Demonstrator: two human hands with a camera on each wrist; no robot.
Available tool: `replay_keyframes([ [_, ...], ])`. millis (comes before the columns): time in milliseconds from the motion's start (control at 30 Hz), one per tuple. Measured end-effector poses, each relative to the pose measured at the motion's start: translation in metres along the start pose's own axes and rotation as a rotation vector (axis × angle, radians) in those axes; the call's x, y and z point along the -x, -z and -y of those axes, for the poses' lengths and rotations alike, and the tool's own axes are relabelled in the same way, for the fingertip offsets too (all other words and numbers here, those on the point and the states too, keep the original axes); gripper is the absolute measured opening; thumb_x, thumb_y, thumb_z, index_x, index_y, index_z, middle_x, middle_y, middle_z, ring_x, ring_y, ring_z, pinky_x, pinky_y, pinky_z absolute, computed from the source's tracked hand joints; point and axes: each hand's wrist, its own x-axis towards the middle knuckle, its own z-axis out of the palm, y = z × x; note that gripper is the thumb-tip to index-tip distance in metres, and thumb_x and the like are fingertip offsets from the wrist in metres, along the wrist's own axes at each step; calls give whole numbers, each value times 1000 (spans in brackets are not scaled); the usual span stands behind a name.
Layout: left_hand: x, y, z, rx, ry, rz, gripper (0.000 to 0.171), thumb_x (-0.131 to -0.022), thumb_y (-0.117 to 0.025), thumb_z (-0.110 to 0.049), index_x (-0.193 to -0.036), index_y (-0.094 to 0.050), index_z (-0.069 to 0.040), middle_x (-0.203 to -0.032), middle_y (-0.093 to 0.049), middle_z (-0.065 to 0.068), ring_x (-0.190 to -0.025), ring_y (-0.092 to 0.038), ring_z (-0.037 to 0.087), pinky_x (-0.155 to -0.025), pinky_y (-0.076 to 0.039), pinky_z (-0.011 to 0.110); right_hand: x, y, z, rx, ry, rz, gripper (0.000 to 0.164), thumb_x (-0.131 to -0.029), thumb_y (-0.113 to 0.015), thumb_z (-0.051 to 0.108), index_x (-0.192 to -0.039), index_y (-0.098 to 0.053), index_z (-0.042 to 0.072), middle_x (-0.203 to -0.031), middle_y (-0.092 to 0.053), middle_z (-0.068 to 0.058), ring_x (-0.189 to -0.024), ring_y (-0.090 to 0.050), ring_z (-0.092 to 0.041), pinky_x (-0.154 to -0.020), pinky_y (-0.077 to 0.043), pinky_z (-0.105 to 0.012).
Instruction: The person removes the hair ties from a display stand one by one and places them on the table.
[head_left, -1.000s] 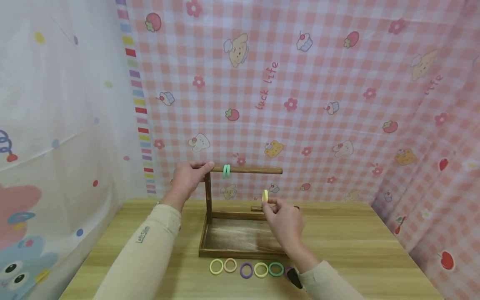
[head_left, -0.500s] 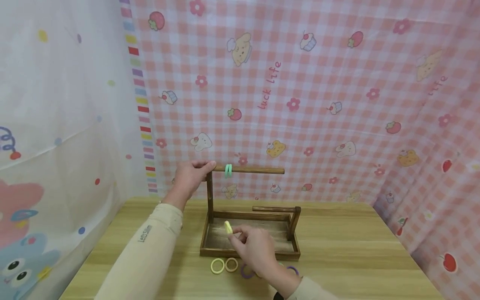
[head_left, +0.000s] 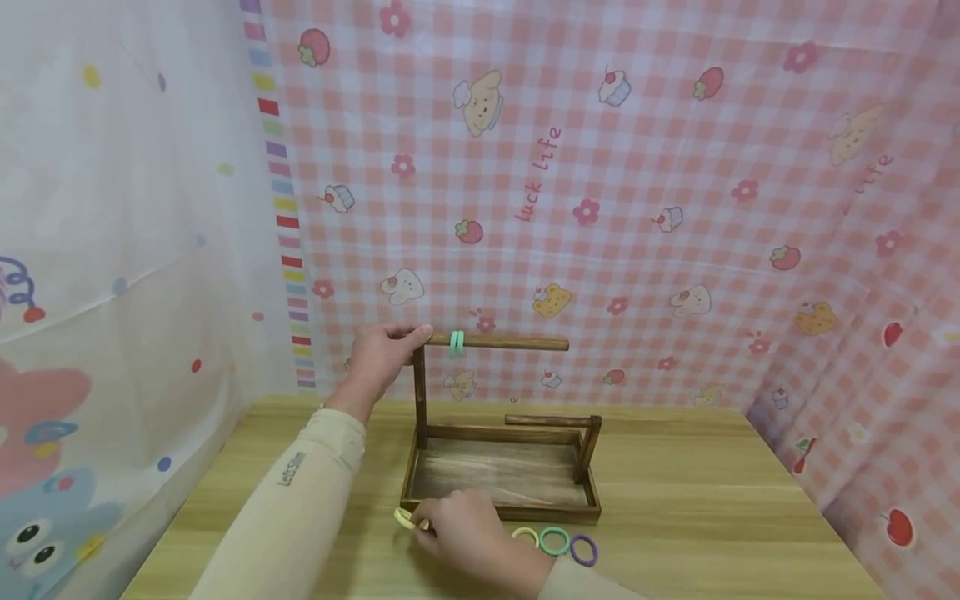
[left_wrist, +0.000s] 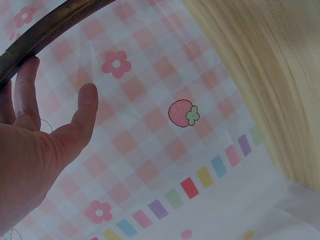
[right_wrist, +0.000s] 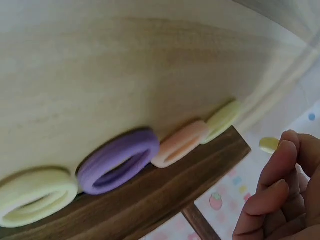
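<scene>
My left hand holds the upper left corner of a dark wooden rack, thumb at the end of the top rod. In the left wrist view, its fingers meet a wooden bar. Two mint-green hair ties hang on that top rod. My right hand pinches a yellow hair tie at the front left corner of the rack's tray. In the right wrist view, this hair tie shows at the fingertips.
A row of hair ties lies before the tray: yellow, peach and purple, hidden by my hand in the head view, then yellow, green and purple. A shorter rod stands over the tray's right side. Patterned curtains surround the table.
My right hand has carried the yellow hair tie from beside the short rod, down and left across the tray, to its front left corner. My left hand has stayed on the rack.
</scene>
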Motion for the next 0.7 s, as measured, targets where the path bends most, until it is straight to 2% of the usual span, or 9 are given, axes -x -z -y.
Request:
replay_keyframes([
  [100,0,0,1,-1,2,4,57,-100,-72,-55,-142,-70,-16,-143,-70,10,-119,-75,32,-119,-49,54,-4,-6,2,-13,-23,52,9,-98,-78,34,-99,-85,28,-75,-78,17,-51,-49,14,-46,-32,-9],
  [267,-1,1,2,-3,4,2,58,-99,-72,-56,-142,-70,-17,-144,-69,10,-119,-75,32,-119,-48,54,-9,-14,4,-25,-60,89,9,-97,-79,35,-101,-86,30,-73,-77,17,-46,-35,12,-43,-29,-11],
  [367,-1,1,4,5,2,-1,58,-100,-73,-55,-142,-70,-16,-144,-69,11,-119,-75,33,-119,-48,55,-10,-16,6,19,-67,111,8,-96,-80,36,-101,-85,32,-76,-78,18,-48,-42,9,-44,-34,-14],
  [500,-1,1,4,6,5,0,58,-100,-73,-55,-142,-70,-16,-144,-69,11,-119,-75,33,-119,-48,55,-11,-18,5,77,-88,124,10,-93,-83,41,-100,-84,35,-84,-80,19,-62,-64,3,-52,-46,-20],
  [600,-1,0,4,-5,6,4,59,-99,-72,-56,-143,-69,-17,-144,-69,11,-120,-75,32,-119,-49,55,-9,-16,0,35,-127,121,13,-91,-84,40,-102,-84,32,-86,-80,17,-68,-69,3,-54,-48,-19],
  [700,-1,0,3,-11,5,0,59,-99,-72,-57,-142,-70,-17,-143,-69,10,-119,-75,31,-118,-49,54,-7,-10,-8,-71,-179,112,11,-92,-85,35,-100,-84,27,-83,-79,16,-66,-65,7,-53,-45,-15],
])
